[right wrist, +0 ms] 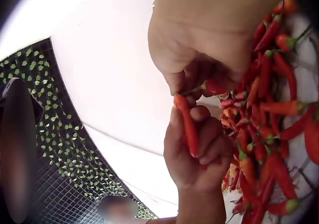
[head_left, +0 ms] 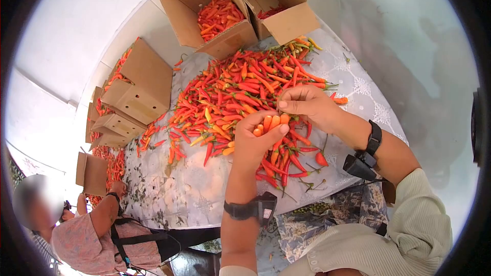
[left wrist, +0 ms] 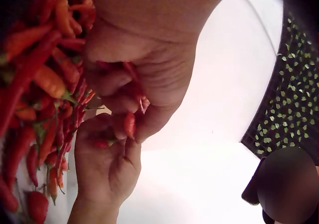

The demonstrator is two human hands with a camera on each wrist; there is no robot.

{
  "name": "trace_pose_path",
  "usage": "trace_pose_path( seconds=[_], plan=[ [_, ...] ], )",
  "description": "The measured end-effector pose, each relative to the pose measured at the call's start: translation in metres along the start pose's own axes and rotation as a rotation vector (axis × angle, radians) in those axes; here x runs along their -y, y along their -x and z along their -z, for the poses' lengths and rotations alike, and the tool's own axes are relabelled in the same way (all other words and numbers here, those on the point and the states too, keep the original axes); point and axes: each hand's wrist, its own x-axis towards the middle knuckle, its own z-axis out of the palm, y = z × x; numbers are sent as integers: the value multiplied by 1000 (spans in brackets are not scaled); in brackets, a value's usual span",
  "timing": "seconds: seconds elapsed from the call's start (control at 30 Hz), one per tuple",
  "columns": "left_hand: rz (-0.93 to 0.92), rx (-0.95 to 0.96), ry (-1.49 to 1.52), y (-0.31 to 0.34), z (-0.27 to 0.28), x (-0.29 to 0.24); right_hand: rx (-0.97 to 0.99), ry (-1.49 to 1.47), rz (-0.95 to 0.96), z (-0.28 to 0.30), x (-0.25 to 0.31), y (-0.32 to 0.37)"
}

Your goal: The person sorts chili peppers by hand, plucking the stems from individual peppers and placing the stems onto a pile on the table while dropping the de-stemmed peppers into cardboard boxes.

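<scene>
My left hand (head_left: 250,140) grips several red and orange chili peppers (head_left: 275,121), their ends poking up between thumb and fingers. In the right wrist view one long red chili (right wrist: 187,127) lies along that hand's thumb. My right hand (head_left: 313,106) meets it over the heap, thumb and fingertip pinching at the chili's stem end. Another red chili (right wrist: 216,86) is tucked under the right hand's curled fingers. Below both hands spreads a big heap of loose chilies (head_left: 230,94) with green stems.
Open cardboard boxes of chilies (head_left: 220,15) stand at the table's far end, and more boxes (head_left: 140,82) line the left side. Stem bits litter the patterned tablecloth (head_left: 194,184). At lower left another person (head_left: 97,240) reaches toward chilies beside a box.
</scene>
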Motion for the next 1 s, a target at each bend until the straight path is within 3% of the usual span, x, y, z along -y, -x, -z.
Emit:
trace_pose_path(
  seconds=[0.07,0.37,0.47,0.57,0.77,0.87,0.97,1.0],
  plan=[
    [14,21,8,0,1,-3,56,-106,-41,2,-1,0],
    [-50,86,16,-3,6,7,-82,-290,-202,-10,5,6],
    [-87,85,59,-2,1,3,-2,-329,-252,2,0,3],
    [-58,24,185,0,-1,-1,-26,-409,-221,-8,5,4],
    [48,-21,652,-5,20,-4,-117,-63,-240,-1,9,3],
    [64,2,840,-5,21,-8,-184,-23,-201,1,8,0],
    [67,9,943,-5,22,-8,-246,-232,-179,2,10,0],
    [56,-11,944,-5,23,-6,-244,-178,-146,1,11,0]
  ],
)
